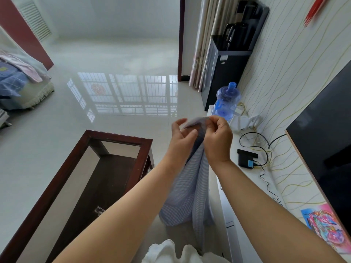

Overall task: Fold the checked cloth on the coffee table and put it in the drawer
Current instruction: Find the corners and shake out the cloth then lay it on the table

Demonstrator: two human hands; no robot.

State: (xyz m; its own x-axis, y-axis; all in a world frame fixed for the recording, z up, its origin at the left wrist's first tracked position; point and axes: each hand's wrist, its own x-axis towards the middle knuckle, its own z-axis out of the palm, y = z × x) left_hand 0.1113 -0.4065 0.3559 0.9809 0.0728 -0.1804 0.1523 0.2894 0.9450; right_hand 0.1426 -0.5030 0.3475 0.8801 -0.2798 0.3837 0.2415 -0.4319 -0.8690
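The checked cloth [187, 190], pale blue with fine white lines, hangs in the air between my forearms, right of the coffee table [62, 179]. My right hand [218, 139] pinches its top edge with curled fingers. My left hand [182, 135] is at the same top edge, thumb and fingers closing on a corner that sticks up. The cloth droops in long loose folds to about knee height. The coffee table has a dark red wooden frame and a glass top. No drawer front is plainly visible.
A white low cabinet [245, 179] runs along the right wall, carrying a blue water bottle [227, 101], a black box [246, 158] with cables and a colourful card [322, 226]. A black screen [326, 141] hangs above. A dark dispenser [226, 73] stands behind. Shiny tiled floor [117, 95] lies ahead.
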